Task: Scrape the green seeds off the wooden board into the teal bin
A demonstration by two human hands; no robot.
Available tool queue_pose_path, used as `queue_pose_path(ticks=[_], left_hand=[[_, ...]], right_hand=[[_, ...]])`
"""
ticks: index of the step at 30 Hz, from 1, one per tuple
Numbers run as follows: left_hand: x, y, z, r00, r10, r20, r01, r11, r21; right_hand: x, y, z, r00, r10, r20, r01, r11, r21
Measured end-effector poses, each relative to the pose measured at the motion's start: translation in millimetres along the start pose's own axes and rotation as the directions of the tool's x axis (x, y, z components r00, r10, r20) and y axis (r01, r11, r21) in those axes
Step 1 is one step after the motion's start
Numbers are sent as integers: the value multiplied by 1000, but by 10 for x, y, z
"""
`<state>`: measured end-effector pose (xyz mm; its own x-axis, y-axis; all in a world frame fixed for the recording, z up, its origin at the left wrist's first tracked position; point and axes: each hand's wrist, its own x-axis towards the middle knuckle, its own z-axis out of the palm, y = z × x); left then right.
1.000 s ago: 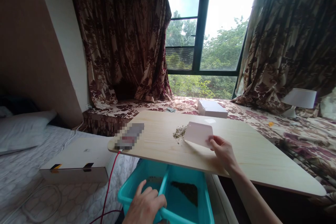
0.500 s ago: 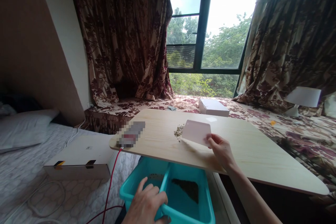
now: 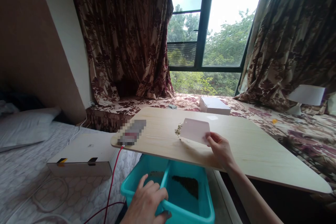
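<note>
Head view: the right hand (image 3: 220, 148) is closed on a white card (image 3: 194, 130), pinching its edge at 4 o'clock between thumb and fingers. The card stands tilted, with its lower edge on the wooden surface (image 3: 252, 155). Just beside the card, at its 9 o'clock, lies a small heap of dark crumbs (image 3: 179, 129), touching the surface.

Below the near edge of the surface, at 6 o'clock from the card, stands a teal bin (image 3: 189, 216) with a middle wall that makes two compartments. The right compartment holds a flat patch of dark grains (image 3: 187, 183). The left compartment shows a little dark matter (image 3: 155, 174) at its far end; how much, I cannot tell. The left hand (image 3: 148, 203) grips this bin, its fingers curled over the middle wall, at 7 o'clock in the picture.

At 9 o'clock on the surface lies a blurred thing (image 3: 131, 132), and a red cable (image 3: 111, 185) runs down from it. A flat carton (image 3: 84, 154) lies on the bed (image 3: 26, 178) at 8 o'clock. A white box (image 3: 214, 105) lies on the window seat at 12 o'clock from the card.
</note>
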<state>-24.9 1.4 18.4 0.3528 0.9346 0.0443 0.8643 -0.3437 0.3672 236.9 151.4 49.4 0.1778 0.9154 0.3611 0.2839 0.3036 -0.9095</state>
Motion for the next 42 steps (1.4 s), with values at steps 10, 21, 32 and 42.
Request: queue_pose_path(ticks=[10,21,32,42], left_hand=[[-15,-21,-4,1000,19,-21,-19,1000,-18],[-33,-31,-43,997,-24,-70,23,1000,-18],[-36,-14,-95,998,-40,-45,39,999,-31],[-61,15,-163,997,-64,-45,63,998,-19]], right_hand=[[-12,-59,33,1000,-3,30,3,1000,-3],[-82,-68,-75,1000,4,17,-4,1000,-21],[-101,-65,-56,999,-15,35,16,999,-29],[-126,-63,7,997,-2,75,1,1000,5]])
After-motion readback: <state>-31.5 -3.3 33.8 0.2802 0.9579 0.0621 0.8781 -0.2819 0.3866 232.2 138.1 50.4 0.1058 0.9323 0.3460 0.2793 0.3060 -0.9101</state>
